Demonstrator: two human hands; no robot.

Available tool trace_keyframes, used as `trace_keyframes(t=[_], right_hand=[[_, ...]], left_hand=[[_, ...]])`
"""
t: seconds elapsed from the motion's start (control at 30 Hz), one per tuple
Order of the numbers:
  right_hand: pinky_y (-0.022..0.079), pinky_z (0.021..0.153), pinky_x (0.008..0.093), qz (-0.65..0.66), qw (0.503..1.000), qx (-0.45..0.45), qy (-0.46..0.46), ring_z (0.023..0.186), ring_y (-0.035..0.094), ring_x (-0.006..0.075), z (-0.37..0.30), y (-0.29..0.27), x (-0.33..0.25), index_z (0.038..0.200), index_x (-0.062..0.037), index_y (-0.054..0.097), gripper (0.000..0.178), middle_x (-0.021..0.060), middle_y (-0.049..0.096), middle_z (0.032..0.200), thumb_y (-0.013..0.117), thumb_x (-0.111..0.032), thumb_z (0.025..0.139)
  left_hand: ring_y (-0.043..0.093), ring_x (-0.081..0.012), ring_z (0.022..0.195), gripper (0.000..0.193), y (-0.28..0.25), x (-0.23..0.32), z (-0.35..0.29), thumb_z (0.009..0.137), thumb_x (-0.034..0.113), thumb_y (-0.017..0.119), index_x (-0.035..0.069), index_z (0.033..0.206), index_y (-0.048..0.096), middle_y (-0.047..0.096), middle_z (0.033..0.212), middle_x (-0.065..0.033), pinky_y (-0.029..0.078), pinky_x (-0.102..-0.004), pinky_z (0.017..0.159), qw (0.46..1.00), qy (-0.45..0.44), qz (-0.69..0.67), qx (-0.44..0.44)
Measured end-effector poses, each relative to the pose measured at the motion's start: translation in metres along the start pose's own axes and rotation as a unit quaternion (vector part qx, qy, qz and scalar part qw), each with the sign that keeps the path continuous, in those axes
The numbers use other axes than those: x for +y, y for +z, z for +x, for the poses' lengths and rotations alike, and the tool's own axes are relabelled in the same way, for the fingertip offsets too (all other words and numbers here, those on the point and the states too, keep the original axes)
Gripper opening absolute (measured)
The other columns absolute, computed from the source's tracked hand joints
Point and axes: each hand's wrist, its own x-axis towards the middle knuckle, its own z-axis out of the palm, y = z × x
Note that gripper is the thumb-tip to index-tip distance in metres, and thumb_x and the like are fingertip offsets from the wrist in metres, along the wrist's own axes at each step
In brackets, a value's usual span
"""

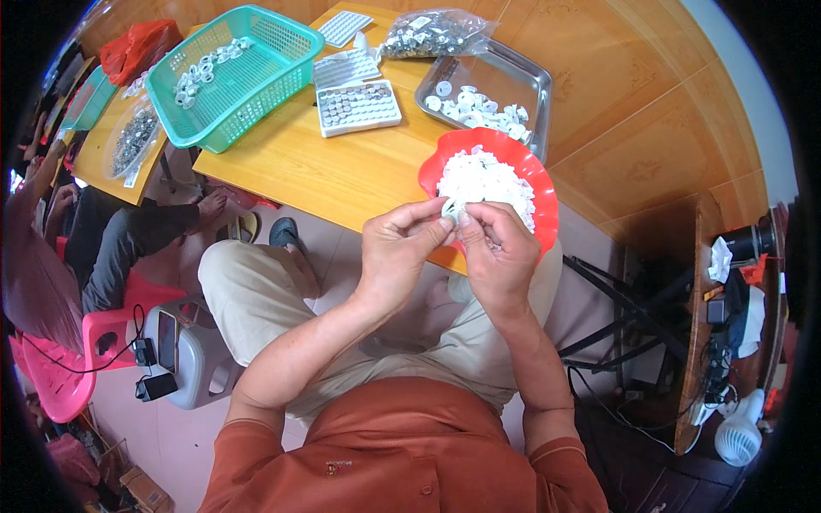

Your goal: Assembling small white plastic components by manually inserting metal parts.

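Between the fingertips of both hands is a small round white plastic part (451,208). My left hand (398,237) pinches it from the left, thumb against fingers. My right hand (496,250) pinches it from the other side, and the fingers hide some of it. Both hands are over the table's near edge, in front of a red scalloped bowl (546,192) heaped with small white pieces (487,181). Behind the bowl, a metal tray (540,90) holds several white round parts (479,109).
On the wooden table (282,154) stand a white tray of small round metal pieces (359,107), a bag of metal parts (434,34) and a green basket (256,103) with white rings. A seated person (128,248) is at the left. A grey stool (198,355) holds a phone.
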Motion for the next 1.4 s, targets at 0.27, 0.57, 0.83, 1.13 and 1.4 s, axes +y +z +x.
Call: trace_keyframes(t=[0.27,0.57,0.83,1.13,1.4], right_hand=[[0.052,0.064,0.0328,-0.02,0.997,-0.073,-0.015,0.073,0.067,0.0248,0.008,-0.01,0.0,0.091,0.0007,0.065,0.011,0.0125,0.066,0.085,0.067,0.003,0.081],[0.052,0.063,0.0288,0.108,0.986,-0.099,0.084,0.072,0.067,0.0182,0.008,-0.008,0.005,0.09,0.002,0.063,0.006,0.011,0.066,0.084,0.065,0.002,0.085],[0.051,0.062,0.0228,0.173,0.964,-0.126,0.158,0.072,0.064,0.0079,0.014,-0.014,0.014,0.091,0.004,0.062,0.006,0.0071,0.068,0.083,0.065,0.001,0.087],[0.046,0.059,0.018,0.229,0.941,-0.162,0.189,0.069,0.058,0.0032,0.017,-0.012,0.02,0.091,0.0027,0.062,0.005,0.001,0.064,0.078,0.065,0.001,0.088],[0.052,0.068,0.0218,0.27,0.92,-0.204,0.198,0.075,0.065,0.009,0.024,-0.018,0.014,0.101,0.006,0.063,0.014,0.0071,0.069,0.087,0.061,-0.002,0.091]], left_hand=[[0.065,-0.0118,0.078,0.023,-0.003,0.001,0.001,0.086,-0.001,0.067,-0.006,0.108,0.066,0.07,0.092,-0.0101,0.053,-0.0225,0.072,0.998,0.016,0.058,0.014],[0.064,-0.0085,0.075,0.018,-0.005,-0.002,0.001,0.087,0.002,0.068,-0.004,0.104,0.068,0.07,0.085,-0.0066,0.053,-0.0212,0.069,0.991,0.071,0.113,-0.008],[0.064,-0.0089,0.078,0.016,-0.005,0.0,0.0,0.089,0.001,0.066,-0.004,0.104,0.068,0.069,0.09,-0.0061,0.053,-0.0216,0.07,0.991,0.082,0.103,-0.033],[0.064,-0.012,0.078,0.019,-0.007,0.0,0.002,0.088,0.0,0.065,-0.005,0.106,0.067,0.067,0.095,-0.0091,0.053,-0.0237,0.072,0.99,0.071,0.113,-0.041],[0.066,-0.0107,0.083,0.02,-0.003,0.009,-0.002,0.089,0.001,0.065,-0.005,0.108,0.066,0.068,0.094,-0.0085,0.054,-0.0233,0.073,0.988,0.083,0.122,-0.042]])
